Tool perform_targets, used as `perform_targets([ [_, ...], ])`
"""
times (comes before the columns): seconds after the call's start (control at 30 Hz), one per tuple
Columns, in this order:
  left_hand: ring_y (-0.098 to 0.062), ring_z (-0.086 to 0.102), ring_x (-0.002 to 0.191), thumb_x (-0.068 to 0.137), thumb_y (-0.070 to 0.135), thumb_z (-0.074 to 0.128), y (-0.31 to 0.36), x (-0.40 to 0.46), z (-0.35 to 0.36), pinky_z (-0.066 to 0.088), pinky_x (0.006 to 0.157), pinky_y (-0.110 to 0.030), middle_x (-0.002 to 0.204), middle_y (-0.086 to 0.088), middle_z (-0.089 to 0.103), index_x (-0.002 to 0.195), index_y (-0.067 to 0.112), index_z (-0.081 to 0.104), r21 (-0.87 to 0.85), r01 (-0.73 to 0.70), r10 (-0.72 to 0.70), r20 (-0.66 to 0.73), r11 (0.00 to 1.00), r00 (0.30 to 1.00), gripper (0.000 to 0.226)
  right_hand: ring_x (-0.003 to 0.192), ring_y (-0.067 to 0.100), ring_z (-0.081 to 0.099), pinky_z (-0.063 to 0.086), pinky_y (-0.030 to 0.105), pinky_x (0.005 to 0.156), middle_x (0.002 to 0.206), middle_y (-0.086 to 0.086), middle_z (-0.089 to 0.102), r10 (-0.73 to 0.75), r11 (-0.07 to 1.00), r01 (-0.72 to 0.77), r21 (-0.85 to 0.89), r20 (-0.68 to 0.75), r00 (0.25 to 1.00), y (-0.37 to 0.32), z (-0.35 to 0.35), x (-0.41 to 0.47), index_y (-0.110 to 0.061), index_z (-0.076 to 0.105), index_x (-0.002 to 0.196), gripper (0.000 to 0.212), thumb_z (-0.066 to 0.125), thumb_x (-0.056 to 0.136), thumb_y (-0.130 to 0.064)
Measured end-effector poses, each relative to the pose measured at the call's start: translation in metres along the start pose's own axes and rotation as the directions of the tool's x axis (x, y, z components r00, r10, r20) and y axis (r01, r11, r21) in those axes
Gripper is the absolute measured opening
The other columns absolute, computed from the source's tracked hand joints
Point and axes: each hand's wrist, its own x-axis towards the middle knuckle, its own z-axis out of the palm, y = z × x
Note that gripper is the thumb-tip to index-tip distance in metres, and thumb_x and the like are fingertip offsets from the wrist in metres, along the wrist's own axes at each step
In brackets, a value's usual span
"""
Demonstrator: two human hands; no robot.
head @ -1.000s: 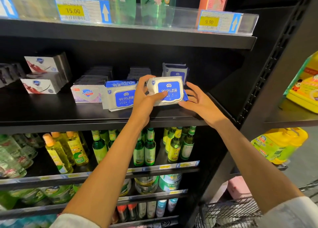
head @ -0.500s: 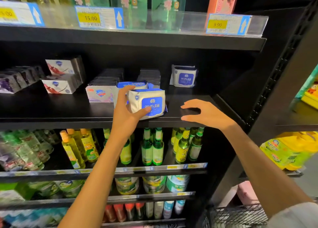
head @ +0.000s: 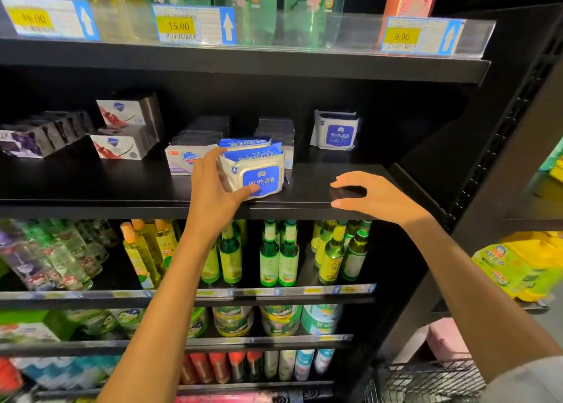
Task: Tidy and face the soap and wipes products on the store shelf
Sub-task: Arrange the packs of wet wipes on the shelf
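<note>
Black store shelf (head: pixel 304 203): left hand (head: pixel 213 195) grips the front wipes pack (head: pixel 254 175), facing it; right hand (head: pixel 377 197) hovers empty, fingers loose; next, likely square it to the edge

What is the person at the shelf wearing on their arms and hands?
Very little. Both the left hand and the right hand are bare: no gloves, rings or watch show. The forearms are uncovered too. Only the pushed-up pale grey-white sleeve shows, at the right elbow in the bottom corner.
</note>
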Motion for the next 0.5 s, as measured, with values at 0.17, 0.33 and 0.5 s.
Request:
perform_targets([
  [0.17, -0.014, 0.046, 0.137, 0.078, 0.03, 0.092, -0.005, 0.003, 0.003, 0.052, 0.108, -0.046, 0.152, 0.0, 0.041, 0.155, 0.027, 0.034, -0.002, -0.016, 0.016, -0.032, 1.0, 0.999, 0.096, 0.129, 0.006, 0.051, 0.041, 0.031, 0.111, 0.144, -0.015, 0.056, 0.0, 1.0, 0.001, -0.021, 0.007, 1.0, 0.0, 0.001, 0.002, -0.04, 0.063, 0.132, 0.051, 0.079, 0.086, -0.053],
  [0.33, -0.023, 0.039, 0.131, 0.088, 0.032, 0.084, 0.0, -0.026, 0.004, 0.042, 0.1, -0.033, 0.14, -0.011, 0.045, 0.147, 0.016, 0.046, 0.215, -0.147, 0.193, -0.21, 0.965, 0.959, 0.071, 0.12, -0.001, 0.057, 0.041, 0.026, 0.104, 0.131, -0.022, 0.063, 0.015, 0.999, -0.013, 0.03, -0.045, 0.999, -0.001, -0.001, 0.006, -0.039, 0.07, 0.124, 0.037, 0.074, 0.09, -0.053],
  [0.5, -0.03, 0.058, 0.104, 0.1, 0.03, 0.069, 0.017, -0.045, 0.035, 0.048, 0.089, -0.039, 0.113, -0.011, 0.062, 0.125, 0.008, 0.067, 0.328, -0.551, 0.572, 0.039, 0.768, 0.82, 0.033, 0.109, 0.003, 0.063, 0.046, 0.016, 0.091, 0.119, -0.01, 0.07, 0.099, 0.978, -0.045, 0.203, -0.265, 0.959, 0.007, -0.006, 0.04, -0.025, 0.072, 0.124, 0.031, 0.076, 0.094, -0.035],
])
